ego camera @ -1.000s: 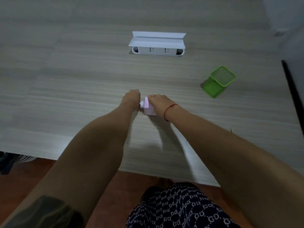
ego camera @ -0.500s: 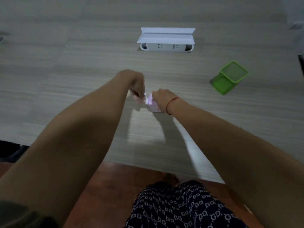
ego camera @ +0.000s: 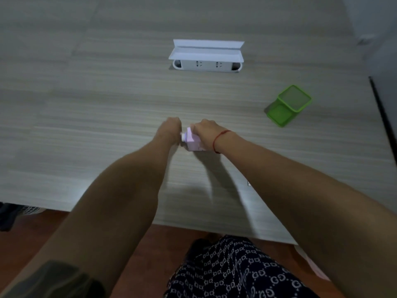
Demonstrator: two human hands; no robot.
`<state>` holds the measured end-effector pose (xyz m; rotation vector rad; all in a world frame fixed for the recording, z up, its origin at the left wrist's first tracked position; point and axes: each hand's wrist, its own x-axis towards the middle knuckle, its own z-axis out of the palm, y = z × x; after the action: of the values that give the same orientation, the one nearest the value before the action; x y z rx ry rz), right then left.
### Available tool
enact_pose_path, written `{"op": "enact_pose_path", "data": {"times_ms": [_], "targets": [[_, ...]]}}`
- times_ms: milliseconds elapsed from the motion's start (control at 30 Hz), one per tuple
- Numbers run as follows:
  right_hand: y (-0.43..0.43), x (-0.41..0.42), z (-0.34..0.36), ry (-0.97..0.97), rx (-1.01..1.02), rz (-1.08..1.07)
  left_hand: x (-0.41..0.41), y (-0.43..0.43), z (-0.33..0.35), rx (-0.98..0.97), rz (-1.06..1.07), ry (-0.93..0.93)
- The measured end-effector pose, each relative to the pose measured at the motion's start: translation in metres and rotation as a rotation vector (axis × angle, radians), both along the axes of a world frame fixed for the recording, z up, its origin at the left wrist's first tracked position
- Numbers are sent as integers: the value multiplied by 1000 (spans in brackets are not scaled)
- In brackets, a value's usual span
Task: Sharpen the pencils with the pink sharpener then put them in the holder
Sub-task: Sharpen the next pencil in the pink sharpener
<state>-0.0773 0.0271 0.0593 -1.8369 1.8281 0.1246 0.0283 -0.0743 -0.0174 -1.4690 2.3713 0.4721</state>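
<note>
Slippage looks the likeliest trouble in the head view: the pink sharpener sits on the surface mid-scene, the right hand curled down over its top with fingers closed on it, while the left hand is bunched at its left end; whether those fingers pinch a pencil or a crank I cannot tell, and no pencil shows. A hard push could skid the sharpener rightward or snap a lead. Open room lies all round; the green holder stands well apart to the far right, near the dark right edge, and the white socket box farther back.
</note>
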Motion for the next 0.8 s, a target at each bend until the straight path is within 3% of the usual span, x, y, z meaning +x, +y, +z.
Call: {"op": "enact_pose_path", "data": {"times_ms": [100,200,333,467,567,700,800], "targets": [[-6,3,-8,15,-14,-62,-10,-17,26,-52,-141,-5],[-7,4,-11,28,-18,-76,-13,-30,58,202,-166,-88],[-3,8,-6,70,-13,-38,0,-19,60,694,35,-148],[-2,7,-1,76,-31,0,12,0,29,798,124,-95],[-2,4,3,32,-12,8,12,10,2,675,124,-116],[-4,4,-1,14,-17,-4,10,1,-8,112,73,30],[-6,7,-5,29,-22,-45,2,-10,4,-64,11,86]]}}
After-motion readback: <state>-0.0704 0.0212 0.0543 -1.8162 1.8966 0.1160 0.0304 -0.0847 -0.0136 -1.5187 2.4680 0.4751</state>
